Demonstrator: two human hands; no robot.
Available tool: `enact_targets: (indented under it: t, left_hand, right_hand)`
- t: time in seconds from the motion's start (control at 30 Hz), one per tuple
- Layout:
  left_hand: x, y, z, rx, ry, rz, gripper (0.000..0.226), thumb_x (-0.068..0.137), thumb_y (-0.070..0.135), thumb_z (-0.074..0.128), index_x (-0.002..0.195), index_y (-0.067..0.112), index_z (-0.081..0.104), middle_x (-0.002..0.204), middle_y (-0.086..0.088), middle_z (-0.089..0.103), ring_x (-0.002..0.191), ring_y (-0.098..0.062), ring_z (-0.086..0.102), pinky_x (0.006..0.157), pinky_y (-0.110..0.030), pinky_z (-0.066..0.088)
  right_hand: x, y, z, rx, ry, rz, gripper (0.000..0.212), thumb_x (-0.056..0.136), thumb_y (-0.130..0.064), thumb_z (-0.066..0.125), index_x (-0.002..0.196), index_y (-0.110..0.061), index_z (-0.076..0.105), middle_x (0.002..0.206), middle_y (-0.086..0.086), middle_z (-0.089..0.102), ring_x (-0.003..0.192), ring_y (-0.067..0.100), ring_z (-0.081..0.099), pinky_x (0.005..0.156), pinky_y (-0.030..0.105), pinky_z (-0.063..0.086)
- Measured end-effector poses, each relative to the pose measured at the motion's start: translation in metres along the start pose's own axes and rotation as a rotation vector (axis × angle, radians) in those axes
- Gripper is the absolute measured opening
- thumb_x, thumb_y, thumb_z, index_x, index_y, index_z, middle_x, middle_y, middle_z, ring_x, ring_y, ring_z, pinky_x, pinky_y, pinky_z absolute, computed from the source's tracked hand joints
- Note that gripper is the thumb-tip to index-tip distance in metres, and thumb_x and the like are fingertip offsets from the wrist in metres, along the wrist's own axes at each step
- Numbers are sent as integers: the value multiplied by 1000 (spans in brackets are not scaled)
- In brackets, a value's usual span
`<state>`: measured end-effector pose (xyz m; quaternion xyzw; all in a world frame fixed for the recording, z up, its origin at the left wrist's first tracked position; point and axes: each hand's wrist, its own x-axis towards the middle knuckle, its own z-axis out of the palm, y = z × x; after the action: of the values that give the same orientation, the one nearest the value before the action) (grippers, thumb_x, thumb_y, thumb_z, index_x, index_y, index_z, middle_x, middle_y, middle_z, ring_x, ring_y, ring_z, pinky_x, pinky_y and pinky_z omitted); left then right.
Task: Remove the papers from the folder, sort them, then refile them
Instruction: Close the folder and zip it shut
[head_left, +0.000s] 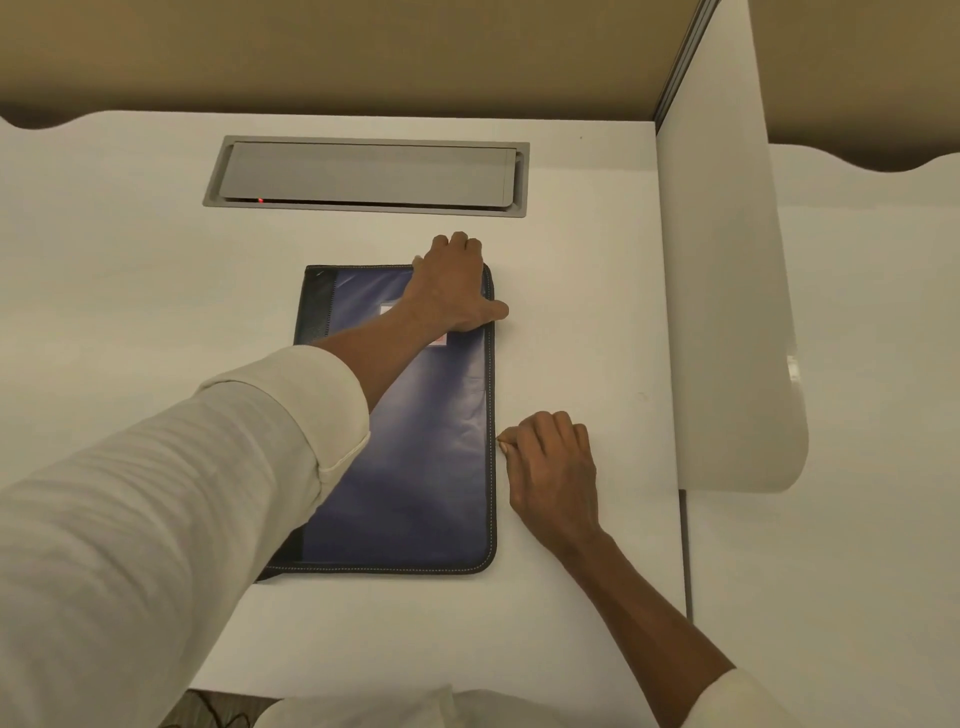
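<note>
**Sheen, grain and weave**

The blue rectangular folder has a smooth, faintly glossy, leather-like face. Its black stitched edging and grainy black spine strip look matt. The white flat desk is matt and smooth. The grey rectangular hatch looks like satin metal. The cream sleeve is ribbed cloth.

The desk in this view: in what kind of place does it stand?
Probably an office workstation: a white desk with a built-in grey cable hatch, a white divider panel on the right, and a blue document folder.
</note>
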<state>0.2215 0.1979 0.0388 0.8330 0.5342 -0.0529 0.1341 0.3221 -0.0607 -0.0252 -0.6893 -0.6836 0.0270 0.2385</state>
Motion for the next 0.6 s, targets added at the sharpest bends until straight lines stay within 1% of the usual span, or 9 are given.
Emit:
enact_targets:
  t: [0.1,0.27,0.37,0.5,0.6]
  left_hand:
    - [0,0,2,12,-11,6,74,77,57,74,126,5,55,123,-10,52,115,-31,49,97,-51,51]
    - [-3,0,11,16,16,19,66,79,53,74,119,3,58,121,-11,51,112,-31,47,95,-51,50]
    - [-3,0,12,27,13,16,66,79,52,74,120,3,57,123,-12,50,114,-32,46,95,-51,50]
    - [-1,2,13,29,14,15,67,79,51,76,120,2,57,124,-13,49,115,-33,46,93,-50,50]
    - [-3,1,16,41,37,14,67,81,53,74,121,1,57,125,-15,49,115,-34,45,95,-50,49]
  right_hand:
    - [-6,-5,0,10,-6,-18,21,105,-16,53,93,-10,68,91,4,61,83,24,49,75,34,37]
    - [-19,-14,4,11,-4,-8,22,106,-17,52,93,-12,68,90,3,62,82,23,51,73,34,39]
    - [-18,-14,3,24,-13,-5,20,104,-16,52,93,-13,68,91,3,62,83,23,51,73,34,39]
    - [-17,-7,-1,46,-35,-77,14,100,-8,58,91,-14,67,91,1,59,84,25,48,72,36,39]
    - [-16,-8,-2,32,-46,-61,16,101,-12,55,92,-15,66,92,0,59,84,25,49,73,36,38]
